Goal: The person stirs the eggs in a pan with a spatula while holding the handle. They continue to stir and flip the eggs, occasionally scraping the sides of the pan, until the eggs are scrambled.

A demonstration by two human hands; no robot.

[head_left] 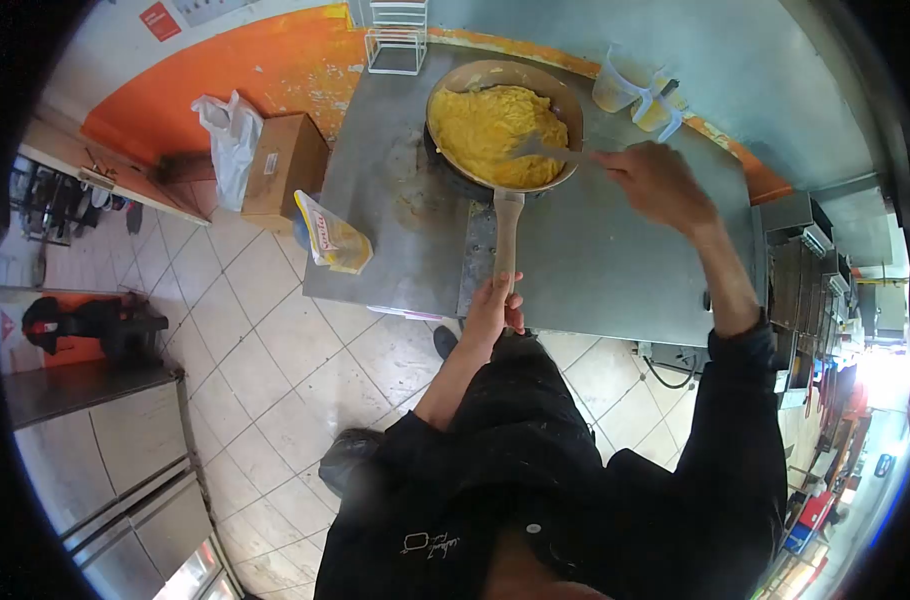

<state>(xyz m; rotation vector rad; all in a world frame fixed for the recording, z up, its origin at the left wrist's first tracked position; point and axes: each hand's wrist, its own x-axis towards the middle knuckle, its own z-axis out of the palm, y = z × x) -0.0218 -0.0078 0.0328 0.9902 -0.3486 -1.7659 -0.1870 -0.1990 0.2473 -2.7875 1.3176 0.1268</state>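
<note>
1. Head view: from my remote seat I look down on a frying pan [510,72] set on the grey tabletop [625,265], just past 12 o'clock from the middle of my frame
2. Inside it I see soft yellow food [480,130], with an uneven, folded surface; it spreads over most of the pan and leaves the inner wall showing most clearly at 12 o'clock
3. The pan's handle [508,235] points out at 6 o'clock, towards the wearer's body, and I see the left hand [497,310] grasping its end, fingers curled around it
4. The right hand [663,185] is between 3 and 4 o'clock from the pan, closed around the handle of a grey utensil [555,151]; that utensil crosses the pan's rim and its head meets the food at about 4 o'clock, though I cannot make out the exact shape of the tip
5. At 8 o'clock from the pan, by the edge of the tabletop, I have a printed pouch [337,238] with something yellow in it
6. Further out, near 9 o'clock, I see a cardboard box [283,165] with a white plastic bag [227,140] beside it
7. A white wire rack [396,50] stands at 10 o'clock, near the wall
8. Between 2 and 3 o'clock, I find two clear jugs, one [615,88] nearer the pan and the other [658,112] just beside it; whether they touch, I cannot tell
</note>
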